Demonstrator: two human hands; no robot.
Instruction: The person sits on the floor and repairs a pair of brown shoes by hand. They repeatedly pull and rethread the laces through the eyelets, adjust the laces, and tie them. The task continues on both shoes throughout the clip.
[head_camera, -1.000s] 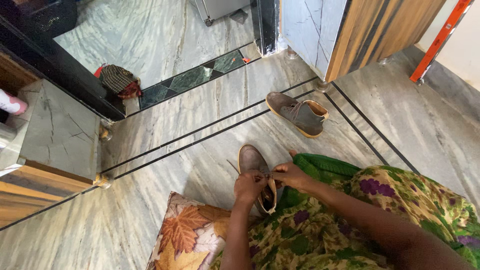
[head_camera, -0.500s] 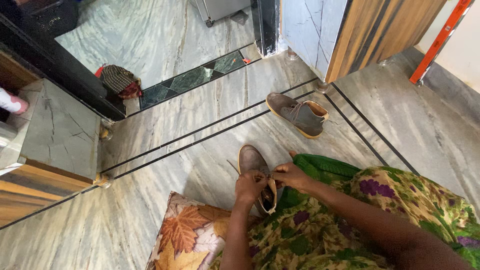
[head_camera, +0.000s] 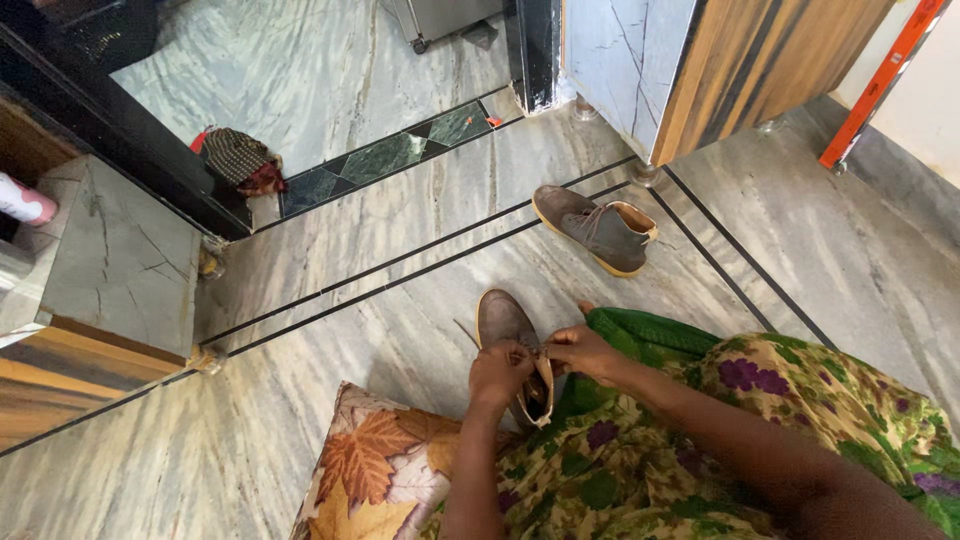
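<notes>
A grey-brown lace-up shoe (head_camera: 502, 322) stands on the marble floor right in front of me, toe pointing away. My left hand (head_camera: 500, 372) and my right hand (head_camera: 580, 350) are both closed on its laces over the shoe's opening, fingertips nearly touching. One loose lace end trails off to the left of the shoe. The matching second shoe (head_camera: 596, 228) lies further away to the right, apart from both hands. My green floral garment (head_camera: 700, 440) covers my lap and hides the near shoe's heel.
A cushion with an autumn-leaf print (head_camera: 380, 465) lies under me at the lower left. A low stone-topped cabinet (head_camera: 110, 270) stands at the left, a bundled cloth (head_camera: 238, 160) by a dark door frame, and a wooden panel (head_camera: 740, 70) at the upper right.
Both hands stay on the laces; the fingers shift only slightly. The shoes have not moved.
</notes>
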